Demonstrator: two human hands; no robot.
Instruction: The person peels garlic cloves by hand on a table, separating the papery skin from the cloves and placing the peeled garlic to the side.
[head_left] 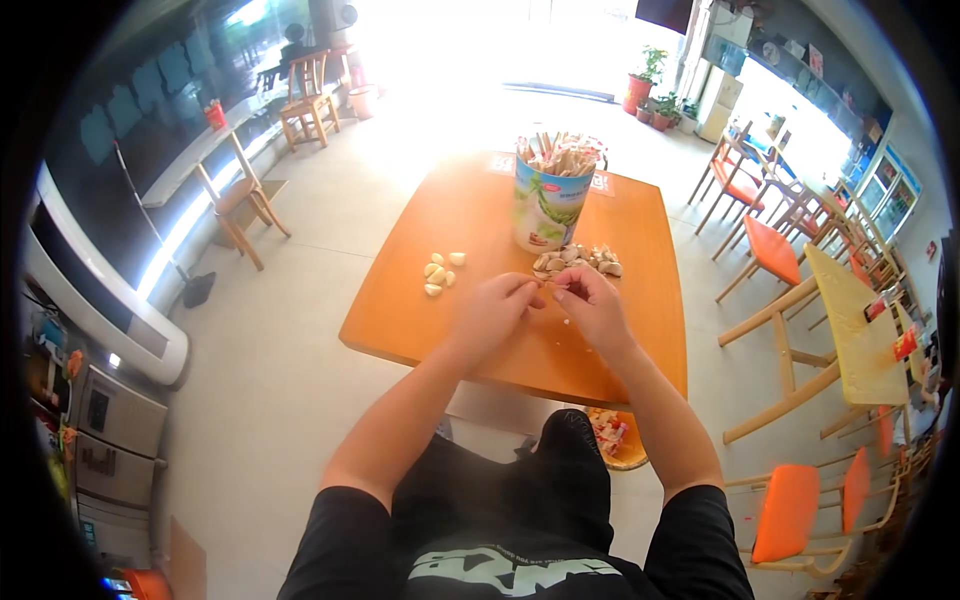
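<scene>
My left hand (500,303) and my right hand (594,302) meet above the front half of the orange wooden table (640,300). Thumbs and fingertips of both are pinched together around a small garlic clove, mostly covered by the fingers. Just beyond my right hand lies a heap of unpeeled garlic cloves (606,262). Several smooth, pale peeled cloves (435,270) form a loose group to the left of my left hand. Tiny scraps of skin dot the tabletop below my right hand.
A tall printed bucket (548,212) packed with wrapped chopsticks stands behind the garlic heap. Below the table's front edge, a basin (630,455) of reddish-white scraps sits by my knee. Orange-seated chairs (785,512) and a yellow table (850,335) line the right side.
</scene>
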